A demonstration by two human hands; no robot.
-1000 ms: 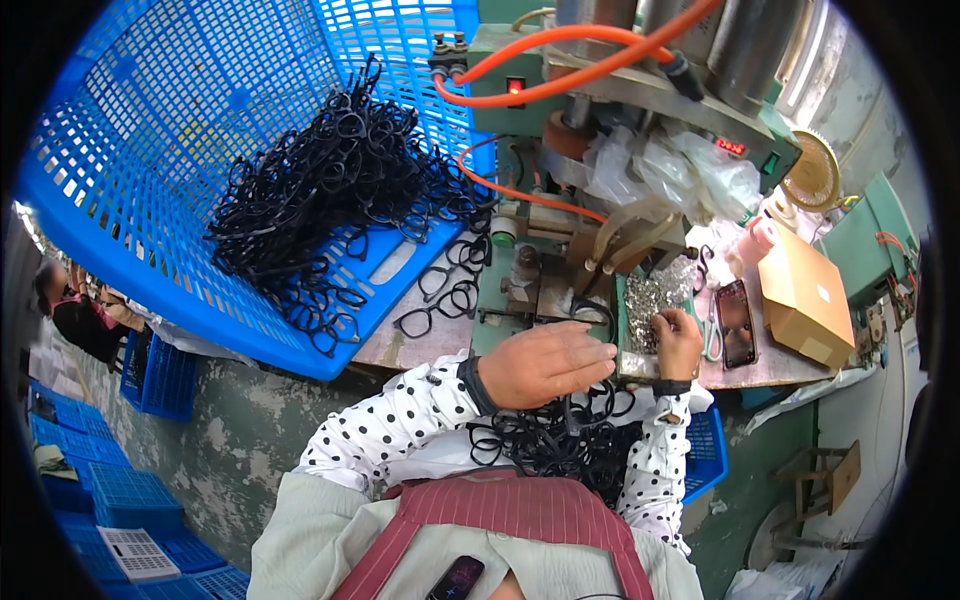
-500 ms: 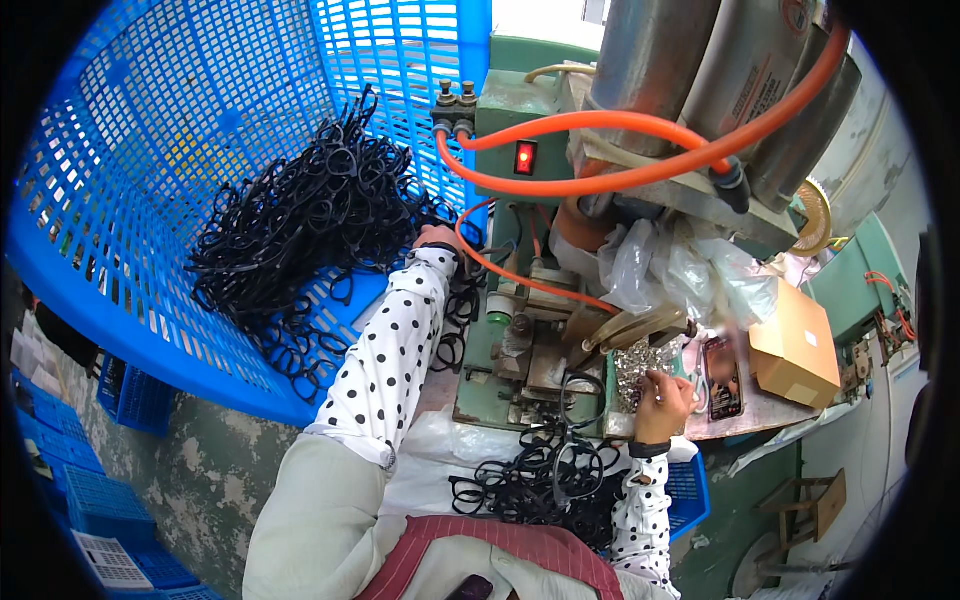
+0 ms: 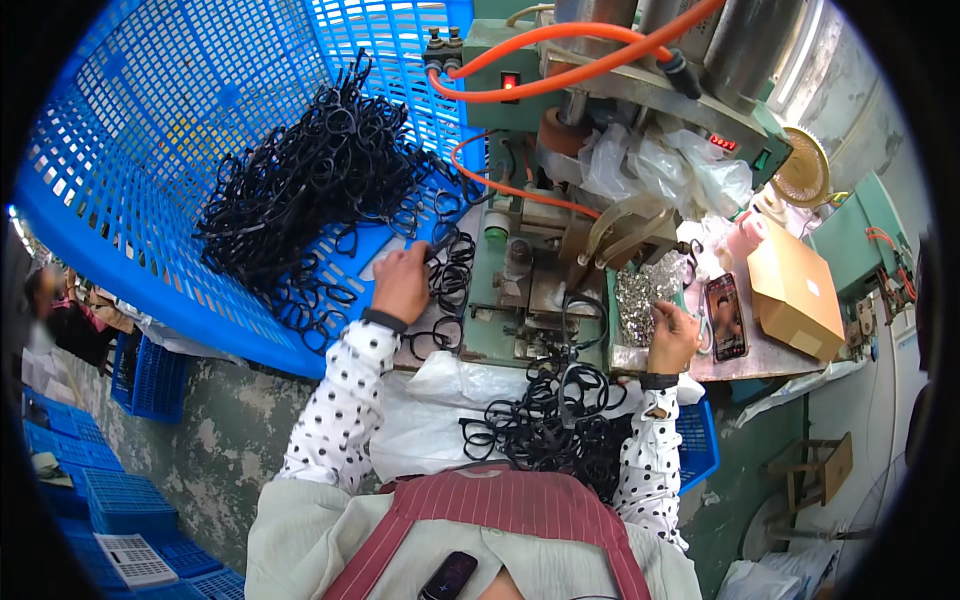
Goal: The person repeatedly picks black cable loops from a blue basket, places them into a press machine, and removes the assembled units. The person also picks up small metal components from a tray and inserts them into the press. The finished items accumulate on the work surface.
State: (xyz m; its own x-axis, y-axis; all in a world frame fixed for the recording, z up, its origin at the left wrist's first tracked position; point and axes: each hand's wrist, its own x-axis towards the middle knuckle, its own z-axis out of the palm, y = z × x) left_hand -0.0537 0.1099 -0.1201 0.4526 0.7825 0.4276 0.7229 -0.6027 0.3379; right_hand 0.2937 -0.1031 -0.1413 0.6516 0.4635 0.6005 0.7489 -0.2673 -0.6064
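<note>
My left hand [image 3: 402,283] is closed on a black eyeglass frame [image 3: 440,246] at the edge of the big blue basket; fingers partly hide it. Beside it, more black frames [image 3: 452,275] stand in a row. My right hand [image 3: 675,338] is pinched over a small tray [image 3: 628,359] of tiny shiny metal parts [image 3: 645,290]; what lies between the fingertips is too small to make out. Between my hands, a black frame [image 3: 583,318] sits at the front of the green press [image 3: 490,300]. A pile of frames [image 3: 540,425] lies near my lap.
The large blue basket [image 3: 140,270] holds a heap of black frames [image 3: 310,170]. Orange air hoses [image 3: 560,86] cross the press. To the right are a phone [image 3: 726,315], a cardboard box [image 3: 795,290] and plastic bags [image 3: 660,170]. A blue crate [image 3: 697,440] stands below.
My left hand has drawn back from the basket's heap toward me. My right hand stays over the metal parts. The view has shifted, so the press appears higher.
</note>
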